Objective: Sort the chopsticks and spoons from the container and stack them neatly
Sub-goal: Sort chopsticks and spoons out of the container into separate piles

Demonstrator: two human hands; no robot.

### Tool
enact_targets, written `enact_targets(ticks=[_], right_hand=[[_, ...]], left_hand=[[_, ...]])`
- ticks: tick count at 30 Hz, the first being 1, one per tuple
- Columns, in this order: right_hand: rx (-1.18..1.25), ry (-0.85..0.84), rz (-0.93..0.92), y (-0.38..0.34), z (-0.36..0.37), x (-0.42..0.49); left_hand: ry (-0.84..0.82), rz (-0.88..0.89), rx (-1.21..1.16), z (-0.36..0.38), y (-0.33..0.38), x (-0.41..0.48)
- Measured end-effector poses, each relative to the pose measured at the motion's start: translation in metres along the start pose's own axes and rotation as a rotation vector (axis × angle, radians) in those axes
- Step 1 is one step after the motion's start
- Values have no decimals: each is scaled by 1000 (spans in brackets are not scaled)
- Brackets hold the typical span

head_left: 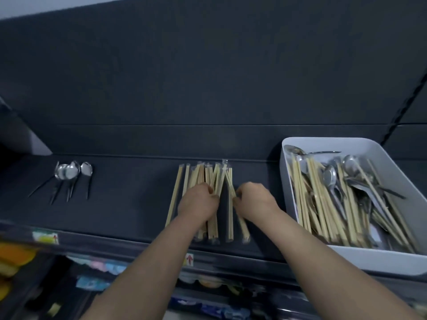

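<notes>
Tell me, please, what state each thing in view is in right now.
sorted chopsticks: lying on the counter, splayed unevenly, not yet neat.
sorted spoons: lying in a row, bowls away from the person, untouched.
container: open, holding a mixed heap of chopsticks and spoons.
left hand: fingers curled on the sorted chopsticks.
right hand: pinches the sorted chopsticks at their right edge.

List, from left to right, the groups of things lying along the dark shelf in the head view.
shiny metal spoons → pale wooden chopsticks in clear wrappers → white rectangular plastic container holding the unsorted mix.
</notes>
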State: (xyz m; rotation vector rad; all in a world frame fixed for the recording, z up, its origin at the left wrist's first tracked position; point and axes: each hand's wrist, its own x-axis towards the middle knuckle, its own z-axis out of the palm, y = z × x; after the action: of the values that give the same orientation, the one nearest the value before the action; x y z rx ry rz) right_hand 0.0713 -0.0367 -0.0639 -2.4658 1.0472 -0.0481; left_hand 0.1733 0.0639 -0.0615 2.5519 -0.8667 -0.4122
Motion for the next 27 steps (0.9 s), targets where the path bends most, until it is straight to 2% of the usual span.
enact_targets(ticks=[3, 7, 9, 12, 15, 18, 21, 27], right_hand=[[-96, 55, -40, 1, -4, -6], [-282, 332, -84, 16, -35, -25], [-335, 435, -48, 32, -50, -35], [-352, 503, 58, 66, -68, -50], [-362, 477, 191, 105, -81, -69], [-315, 381, 325, 142, -90, -83], [-271, 318, 379, 165, -92, -86], [-159, 259, 380, 185, -97, -73]], left_hand=[[28, 94, 26, 0, 5, 2], [60, 204, -33, 2, 38, 2], [58, 265, -67, 7, 62, 2], [22, 385, -63, 20, 102, -5], [4, 496, -28, 35, 135, -16], [99, 566, 124, 46, 155, -22], [172, 625, 192, 53, 168, -24], [-34, 523, 259, 74, 190, -29]])
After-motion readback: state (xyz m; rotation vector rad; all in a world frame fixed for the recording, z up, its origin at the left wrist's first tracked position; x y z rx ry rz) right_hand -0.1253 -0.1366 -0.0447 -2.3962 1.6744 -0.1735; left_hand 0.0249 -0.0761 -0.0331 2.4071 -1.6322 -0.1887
